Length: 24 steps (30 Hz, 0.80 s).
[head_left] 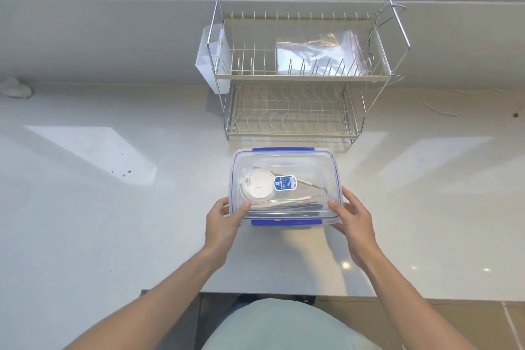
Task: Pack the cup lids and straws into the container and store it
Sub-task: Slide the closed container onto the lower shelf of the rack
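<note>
The person is holding the clear container (285, 187) just below the centre of the frame, with the left hand (224, 221) gripping its lower left corner and the right hand (350, 221) gripping its lower right corner, thumbs lying on the lid and fingers curling under the sides. Gripping both near corners is likely keeping the box level while it is being carried or slid. The lid is sitting on top with its blue clips (286, 222) showing at the near and far edges, so packing appears finished: a white cup lid (259, 186) is lying in the left half and the straws (298, 203) are lying along the near side. Whether the container is resting on the countertop (113, 207) or hovering just above it cannot be told. Directly above it in the frame, the wire dish rack (301, 77) is standing near, its lower tier looking free, while a plastic bag (318, 54) is occupying the right of the upper tier. Open counter is stretching to the left and right.
</note>
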Motion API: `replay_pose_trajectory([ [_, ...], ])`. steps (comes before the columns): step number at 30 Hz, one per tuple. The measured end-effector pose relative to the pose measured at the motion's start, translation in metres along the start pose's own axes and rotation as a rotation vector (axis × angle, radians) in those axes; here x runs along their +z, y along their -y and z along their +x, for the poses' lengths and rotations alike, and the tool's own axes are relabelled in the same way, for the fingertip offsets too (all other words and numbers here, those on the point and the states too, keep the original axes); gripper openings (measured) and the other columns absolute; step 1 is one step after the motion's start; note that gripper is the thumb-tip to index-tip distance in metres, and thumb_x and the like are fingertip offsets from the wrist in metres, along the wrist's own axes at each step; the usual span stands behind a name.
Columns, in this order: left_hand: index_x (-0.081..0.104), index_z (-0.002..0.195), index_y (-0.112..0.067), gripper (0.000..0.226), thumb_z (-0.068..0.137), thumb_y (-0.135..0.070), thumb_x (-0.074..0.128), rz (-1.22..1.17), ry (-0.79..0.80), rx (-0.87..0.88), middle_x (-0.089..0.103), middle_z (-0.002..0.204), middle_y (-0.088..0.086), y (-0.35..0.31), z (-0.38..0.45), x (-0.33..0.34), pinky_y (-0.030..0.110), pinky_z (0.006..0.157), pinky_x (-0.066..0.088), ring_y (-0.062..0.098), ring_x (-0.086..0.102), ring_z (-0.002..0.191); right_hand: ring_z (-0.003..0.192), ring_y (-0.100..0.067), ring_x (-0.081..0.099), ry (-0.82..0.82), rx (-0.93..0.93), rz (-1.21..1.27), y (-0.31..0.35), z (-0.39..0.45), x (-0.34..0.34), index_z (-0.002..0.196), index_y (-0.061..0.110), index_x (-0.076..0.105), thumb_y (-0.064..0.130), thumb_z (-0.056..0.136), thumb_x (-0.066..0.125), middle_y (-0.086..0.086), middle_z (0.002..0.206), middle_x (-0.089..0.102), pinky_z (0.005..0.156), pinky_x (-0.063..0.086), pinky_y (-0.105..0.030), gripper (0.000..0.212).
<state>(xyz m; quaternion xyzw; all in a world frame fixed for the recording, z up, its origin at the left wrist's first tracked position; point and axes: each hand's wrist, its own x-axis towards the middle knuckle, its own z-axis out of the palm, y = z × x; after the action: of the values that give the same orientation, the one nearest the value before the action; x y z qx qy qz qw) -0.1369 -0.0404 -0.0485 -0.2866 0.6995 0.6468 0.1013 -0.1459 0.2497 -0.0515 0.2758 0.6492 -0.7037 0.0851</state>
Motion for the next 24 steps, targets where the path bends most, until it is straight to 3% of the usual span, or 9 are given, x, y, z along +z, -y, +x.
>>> replay_pose_trajectory([
  [4, 0.069, 0.114, -0.020, 0.034, 0.085, -0.036, 0.080, -0.029, -0.011, 0.063, 0.076, 0.106, 0.001, -0.044, 0.026, 0.010, 0.042, 0.089, 0.060, 0.021, 0.071, 0.102, 0.091, -0.015, 0.077, 0.018, -0.084, 0.026, 0.041, 0.030, 0.015, 0.142, 0.032, 0.059, 0.022, 0.094, 0.075, -0.001, 0.106, 0.080, 0.075, 0.061, -0.032, 0.052],
  [8, 0.074, 0.103, -0.022, 0.014, 0.089, -0.023, 0.072, -0.032, -0.018, 0.098, 0.076, 0.098, 0.003, -0.079, 0.054, 0.023, 0.046, 0.089, 0.060, 0.015, 0.067, 0.086, 0.079, -0.008, 0.076, 0.012, -0.143, 0.063, 0.076, 0.060, 0.030, 0.135, 0.035, 0.061, 0.019, 0.095, 0.073, 0.005, 0.093, 0.081, 0.064, 0.060, -0.024, 0.046],
  [11, 0.074, 0.099, -0.029, 0.012, 0.090, -0.021, 0.071, -0.048, -0.005, 0.118, 0.077, 0.092, -0.005, -0.097, 0.075, 0.031, 0.040, 0.087, 0.061, 0.011, 0.067, 0.083, 0.077, -0.004, 0.075, -0.005, -0.141, 0.063, 0.092, 0.085, 0.039, 0.138, 0.035, 0.059, 0.019, 0.096, 0.072, 0.009, 0.090, 0.081, 0.069, 0.058, -0.029, 0.047],
  [14, 0.071, 0.096, -0.032, 0.014, 0.090, -0.020, 0.073, -0.051, -0.016, 0.103, 0.076, 0.094, -0.002, -0.108, 0.096, 0.038, 0.042, 0.090, 0.060, 0.015, 0.068, 0.086, 0.075, -0.001, 0.074, -0.029, -0.120, 0.053, 0.102, 0.106, 0.046, 0.143, 0.030, 0.057, 0.021, 0.096, 0.072, 0.013, 0.084, 0.080, 0.074, 0.058, -0.033, 0.050],
  [16, 0.068, 0.104, -0.029, 0.018, 0.089, -0.019, 0.074, -0.067, -0.051, 0.079, 0.075, 0.097, -0.001, -0.113, 0.110, 0.041, 0.043, 0.091, 0.059, 0.016, 0.070, 0.091, 0.081, -0.005, 0.074, -0.041, -0.113, 0.046, 0.105, 0.119, 0.050, 0.143, 0.027, 0.057, 0.021, 0.096, 0.073, 0.011, 0.086, 0.079, 0.078, 0.059, -0.036, 0.050],
  [19, 0.060, 0.135, -0.021, 0.049, 0.089, -0.023, 0.076, -0.061, -0.070, 0.047, 0.074, 0.105, 0.001, -0.116, 0.129, 0.046, 0.042, 0.094, 0.058, 0.018, 0.071, 0.099, 0.098, -0.018, 0.070, -0.057, -0.088, 0.038, 0.105, 0.135, 0.055, 0.147, 0.024, 0.056, 0.023, 0.096, 0.073, -0.002, 0.102, 0.070, 0.084, 0.060, -0.042, 0.054],
  [24, 0.051, 0.147, -0.019, 0.070, 0.085, -0.033, 0.081, -0.052, -0.053, 0.042, 0.067, 0.118, 0.005, -0.124, 0.159, 0.054, 0.046, 0.101, 0.054, 0.024, 0.067, 0.113, 0.097, -0.010, 0.068, -0.079, -0.075, -0.005, 0.112, 0.163, 0.059, 0.150, 0.024, 0.051, 0.029, 0.097, 0.071, 0.000, 0.106, 0.067, 0.091, 0.061, -0.046, 0.057],
])
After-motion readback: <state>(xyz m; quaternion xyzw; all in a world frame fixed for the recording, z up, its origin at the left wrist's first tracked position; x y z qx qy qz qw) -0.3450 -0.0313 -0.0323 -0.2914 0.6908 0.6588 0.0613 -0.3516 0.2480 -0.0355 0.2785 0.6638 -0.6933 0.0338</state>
